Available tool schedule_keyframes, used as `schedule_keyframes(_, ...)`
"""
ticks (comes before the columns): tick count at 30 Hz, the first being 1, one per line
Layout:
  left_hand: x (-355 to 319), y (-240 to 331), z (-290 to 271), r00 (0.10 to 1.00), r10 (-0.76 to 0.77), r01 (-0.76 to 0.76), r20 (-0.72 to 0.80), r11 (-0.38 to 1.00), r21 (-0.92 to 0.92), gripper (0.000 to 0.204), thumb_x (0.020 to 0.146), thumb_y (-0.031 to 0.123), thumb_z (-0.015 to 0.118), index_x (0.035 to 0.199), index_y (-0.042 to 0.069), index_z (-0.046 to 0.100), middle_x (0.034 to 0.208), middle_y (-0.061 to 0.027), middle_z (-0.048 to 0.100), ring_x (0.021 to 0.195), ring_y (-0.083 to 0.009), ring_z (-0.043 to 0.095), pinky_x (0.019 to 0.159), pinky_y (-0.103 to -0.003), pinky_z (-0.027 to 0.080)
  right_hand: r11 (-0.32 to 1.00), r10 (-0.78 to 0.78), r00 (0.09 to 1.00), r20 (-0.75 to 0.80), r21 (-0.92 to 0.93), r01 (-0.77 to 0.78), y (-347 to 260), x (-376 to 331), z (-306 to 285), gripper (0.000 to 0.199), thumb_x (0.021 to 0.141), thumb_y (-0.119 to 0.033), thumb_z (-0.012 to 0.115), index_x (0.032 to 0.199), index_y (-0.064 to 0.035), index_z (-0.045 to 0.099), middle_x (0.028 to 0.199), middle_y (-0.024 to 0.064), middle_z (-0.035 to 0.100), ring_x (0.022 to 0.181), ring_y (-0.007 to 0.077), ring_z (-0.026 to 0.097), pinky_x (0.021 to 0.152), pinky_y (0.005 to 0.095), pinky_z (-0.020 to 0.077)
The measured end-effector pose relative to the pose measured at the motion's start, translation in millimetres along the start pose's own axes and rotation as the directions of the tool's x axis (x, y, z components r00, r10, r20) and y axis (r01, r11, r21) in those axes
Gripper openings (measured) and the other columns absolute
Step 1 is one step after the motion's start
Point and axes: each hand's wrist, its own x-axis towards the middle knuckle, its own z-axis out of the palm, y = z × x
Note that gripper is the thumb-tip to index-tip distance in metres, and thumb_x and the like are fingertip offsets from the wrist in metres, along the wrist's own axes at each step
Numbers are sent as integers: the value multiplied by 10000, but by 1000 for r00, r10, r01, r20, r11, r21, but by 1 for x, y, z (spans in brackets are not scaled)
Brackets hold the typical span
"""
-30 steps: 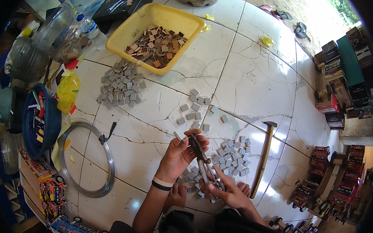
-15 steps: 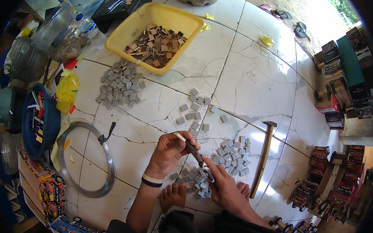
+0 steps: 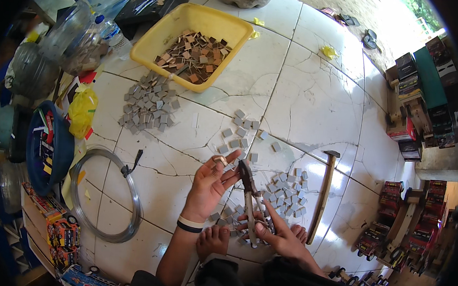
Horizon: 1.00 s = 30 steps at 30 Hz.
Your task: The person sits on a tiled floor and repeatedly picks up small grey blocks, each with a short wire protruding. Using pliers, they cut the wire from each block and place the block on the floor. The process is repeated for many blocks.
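Observation:
My left hand [image 3: 208,189] is raised palm-up, thumb and index finger pinching a small pale wooden block [image 3: 220,160]. In my right hand [image 3: 281,237] is a pair of pliers [image 3: 248,184], their dark jaws pointing away from me, just beside my left fingertips. The plier handles are spread a little, with fingers curled round them. Beneath the hands, between my feet, lies a heap of small grey square pieces [image 3: 229,212], partly hidden by the pliers and right hand. Another grey heap [image 3: 288,189] sits just right of it.
A yellow basin [image 3: 138,57] of brown square pieces stands far left, with a grey pile [image 3: 149,105] before it. A coil of clear tubing [image 3: 78,196] lies left, a hammer [image 3: 323,197] right. Toy trucks [image 3: 380,217] and a blue basket [image 3: 51,183] line the sides.
The pliers have swung more upright and their handles have spread, with my right hand lower on them. The left hand has turned palm-up, its fingers loosened away from the jaws.

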Motion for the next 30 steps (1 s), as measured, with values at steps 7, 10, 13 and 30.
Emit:
schedule_keyframes(7,-8,-28,7,998,61,-62,-16,995,-85,129,1047,89,679,1166,60,638,1618,-184,501,1386,-288,603,1203,-420,490,974,43,998,47,220,-52,-5,0,4,762,1147,-218,512,1736,-149,34,1536,237,510,1354,296,602,993,399,562)
schedule_keyframes(10,-10,-33,8,998,60,-62,-28,995,-81,130,1053,90,671,1171,50,634,1612,-181,510,1352,-257,623,1178,-397,508,968,38,997,63,247,-52,-8,-1,6,756,1146,-216,513,1734,-160,43,1545,243,492,1360,311,602,989,412,574)
schedule_keyframes(13,-10,-34,9,997,75,-77,-22,994,-78,133,1058,90,664,1178,44,631,1608,-177,516,1325,-239,637,1157,-383,521,968,41,997,69,244,-56,-7,-2,5,757,1145,-219,515,1734,-161,41,1540,244,491,1363,313,601,996,413,576)
schedule_keyframes(30,-9,-40,15,992,82,-95,-99,985,-141,151,1054,64,661,1196,40,617,1601,-165,527,1315,-213,637,1145,-350,529,982,66,998,-12,178,-62,19,0,-6,830,1128,-210,581,1740,-115,29,1522,178,497,1289,218,599,1014,339,529)
